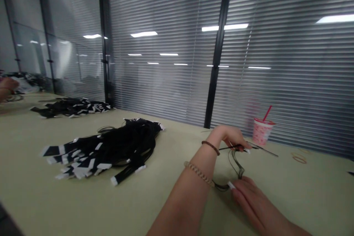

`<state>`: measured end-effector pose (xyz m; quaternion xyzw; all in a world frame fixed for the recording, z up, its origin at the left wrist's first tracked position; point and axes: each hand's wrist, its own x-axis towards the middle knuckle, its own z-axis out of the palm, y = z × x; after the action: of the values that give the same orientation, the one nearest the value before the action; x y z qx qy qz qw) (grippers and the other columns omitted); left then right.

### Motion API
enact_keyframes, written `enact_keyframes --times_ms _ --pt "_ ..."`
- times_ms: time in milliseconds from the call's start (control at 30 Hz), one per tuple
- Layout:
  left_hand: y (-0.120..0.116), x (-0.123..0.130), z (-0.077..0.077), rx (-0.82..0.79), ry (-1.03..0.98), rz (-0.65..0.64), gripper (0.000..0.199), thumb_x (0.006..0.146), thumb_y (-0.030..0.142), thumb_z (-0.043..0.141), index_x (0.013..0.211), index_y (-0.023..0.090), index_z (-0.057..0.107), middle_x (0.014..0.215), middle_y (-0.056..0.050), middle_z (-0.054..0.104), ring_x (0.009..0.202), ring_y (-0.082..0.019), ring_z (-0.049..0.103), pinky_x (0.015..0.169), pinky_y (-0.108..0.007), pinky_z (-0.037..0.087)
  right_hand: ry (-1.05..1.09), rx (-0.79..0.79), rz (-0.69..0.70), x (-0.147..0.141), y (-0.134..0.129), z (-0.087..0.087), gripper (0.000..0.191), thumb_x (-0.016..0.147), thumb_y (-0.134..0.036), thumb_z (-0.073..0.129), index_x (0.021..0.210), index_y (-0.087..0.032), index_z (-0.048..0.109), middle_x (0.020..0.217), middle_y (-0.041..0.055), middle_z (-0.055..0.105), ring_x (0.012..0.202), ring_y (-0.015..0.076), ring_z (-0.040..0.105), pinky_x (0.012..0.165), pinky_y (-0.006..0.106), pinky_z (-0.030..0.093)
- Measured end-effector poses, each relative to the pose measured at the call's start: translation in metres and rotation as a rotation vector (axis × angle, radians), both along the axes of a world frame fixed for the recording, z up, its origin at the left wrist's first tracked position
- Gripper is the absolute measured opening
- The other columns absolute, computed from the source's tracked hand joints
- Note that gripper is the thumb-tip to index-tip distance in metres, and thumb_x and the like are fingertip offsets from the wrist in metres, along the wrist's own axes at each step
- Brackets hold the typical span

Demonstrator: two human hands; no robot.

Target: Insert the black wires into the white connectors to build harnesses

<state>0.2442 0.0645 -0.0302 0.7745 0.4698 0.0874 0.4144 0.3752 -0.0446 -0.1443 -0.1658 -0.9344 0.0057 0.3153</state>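
Observation:
Thin black cords (236, 162) with small white end tabs form a loose loop between my hands. At the far side of the loop, my left hand (232, 137) has its wrist bent and its fingers closed on the cords near a white tab. A bracelet and a brown band circle that wrist. My right hand (250, 197) lies low on the table, fingers pressed together on the near part of the cords, beside another white tab. A dark thin strip (265, 150) sticks out to the right of my left hand.
A large pile of black straps (129, 143) with white ends lies to the left, a second pile (72, 107) behind it. A pink cup (261, 132) with a straw and tan rings (298, 158) stand right. Another person's hand (8, 84) shows far left. Blinds line the back.

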Motion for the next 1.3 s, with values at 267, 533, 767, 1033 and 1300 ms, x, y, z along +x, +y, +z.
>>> enact_keyframes --times_ms 267,533,767,1033,1300 --pt "-0.004 -0.002 0.005 0.184 0.184 -0.05 0.039 0.065 0.048 0.055 0.082 0.013 0.057 0.088 -0.004 0.056 0.076 -0.013 0.052 0.058 -0.022 0.046 -0.073 -0.054 -0.022 -0.002 -0.001 0.004 0.021 0.087 -0.022 0.031 0.078 -0.018 0.05 0.075 0.004 0.058 0.074 0.0161 0.053 0.072 0.032 0.041" --pt "-0.001 0.0 0.002 0.107 0.229 -0.092 0.047 0.07 0.047 0.051 0.102 0.013 0.052 0.1 -0.008 0.055 0.08 -0.014 0.054 0.062 -0.023 0.048 -0.058 -0.101 0.017 -0.003 -0.004 0.006 0.024 0.088 -0.019 0.029 0.08 -0.018 0.051 0.074 0.0029 0.056 0.072 0.0143 0.052 0.076 0.033 0.038" --pt "0.0 0.001 0.001 0.083 0.238 -0.101 0.054 0.07 0.049 0.049 0.109 0.012 0.048 0.11 -0.011 0.053 0.089 -0.016 0.054 0.065 -0.022 0.047 -0.058 -0.135 0.014 -0.003 -0.006 0.007 0.026 0.088 -0.021 0.029 0.077 -0.018 0.052 0.074 0.0041 0.056 0.074 0.015 0.052 0.079 0.033 0.038" --pt "0.001 0.0 0.001 0.105 0.262 -0.109 0.051 0.069 0.051 0.049 0.107 0.017 0.05 0.109 -0.008 0.054 0.089 -0.016 0.055 0.067 -0.025 0.048 -0.048 -0.157 0.001 -0.004 -0.007 0.011 0.027 0.088 -0.023 0.028 0.078 -0.017 0.053 0.078 0.0051 0.057 0.078 0.015 0.053 0.079 0.031 0.04" --pt "0.005 0.0 -0.001 0.097 0.281 -0.107 0.056 0.068 0.056 0.046 0.108 0.016 0.049 0.108 -0.009 0.053 0.086 -0.016 0.055 0.067 -0.026 0.046 -0.031 -0.119 0.003 -0.003 -0.01 0.01 0.027 0.088 -0.021 0.027 0.078 -0.018 0.052 0.078 0.0057 0.057 0.079 0.0158 0.053 0.079 0.032 0.042"
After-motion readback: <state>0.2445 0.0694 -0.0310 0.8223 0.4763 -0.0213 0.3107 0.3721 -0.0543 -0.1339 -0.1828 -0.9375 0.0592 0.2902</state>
